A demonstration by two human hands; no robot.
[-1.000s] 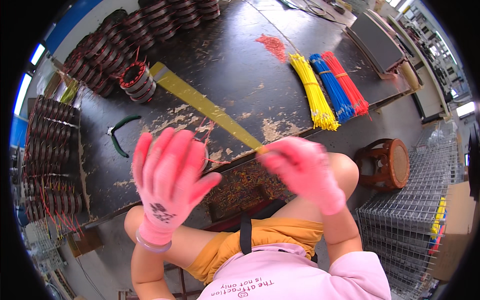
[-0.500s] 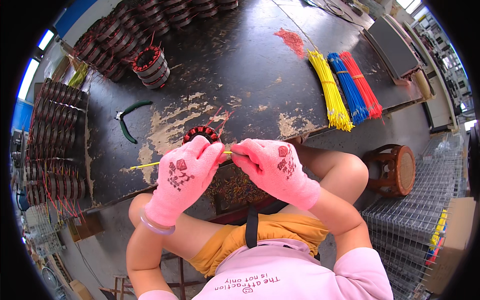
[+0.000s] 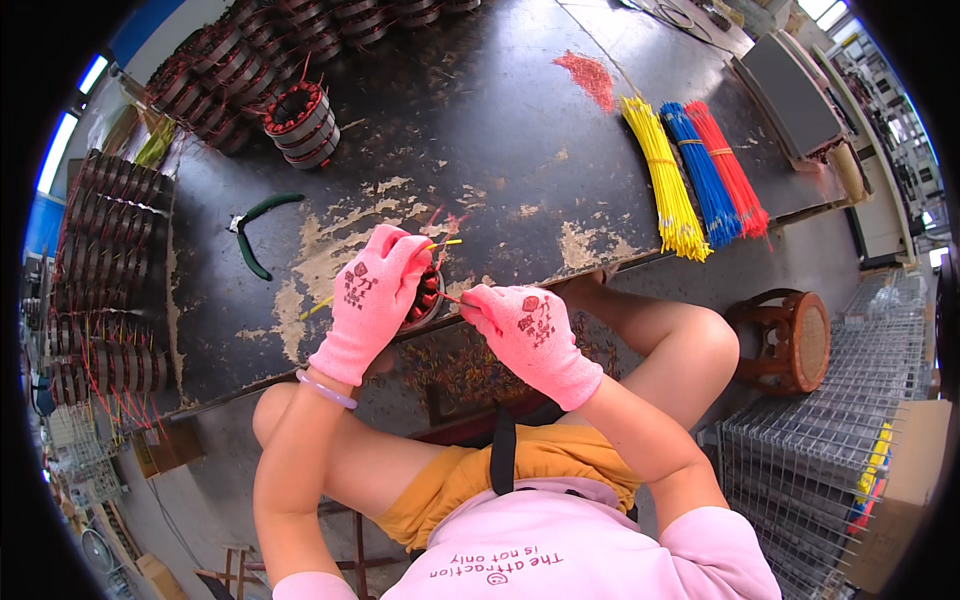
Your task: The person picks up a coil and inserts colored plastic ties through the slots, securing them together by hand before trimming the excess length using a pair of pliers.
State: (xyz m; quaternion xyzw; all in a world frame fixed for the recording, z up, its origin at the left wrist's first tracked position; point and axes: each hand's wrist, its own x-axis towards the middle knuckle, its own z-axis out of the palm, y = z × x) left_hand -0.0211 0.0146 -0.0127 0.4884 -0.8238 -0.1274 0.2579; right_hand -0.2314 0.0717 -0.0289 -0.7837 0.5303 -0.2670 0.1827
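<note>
At the near edge of the bench stands a wound motor stator (image 3: 428, 301), a ring with red coils, partly hidden by my left hand (image 3: 375, 295). That hand, in a pink glove, is closed on a yellow wire (image 3: 445, 243). One end of the wire sticks out past the fingertips, and the other shows left of the glove. My right hand (image 3: 532, 335), gloved alike, pinches a thin reddish lead running from the stator. More fine red leads rise blurred behind the ring. Left of my hands lie green-handled cutting pliers (image 3: 252, 235), spread apart.
Another stator (image 3: 303, 125) stands at the back left, before stacked rows of stators (image 3: 110, 260). Bundles of yellow wires (image 3: 665, 180), blue wires (image 3: 700, 175) and red wires (image 3: 728, 170) lie at the right. A wooden stool (image 3: 800, 342) and wire-mesh cages (image 3: 800, 460) are beyond the bench.
My hands have come apart. The left moved up over the stator with the yellow wire; the right dropped slightly, let go of the yellow wire and now pinches a reddish lead.
</note>
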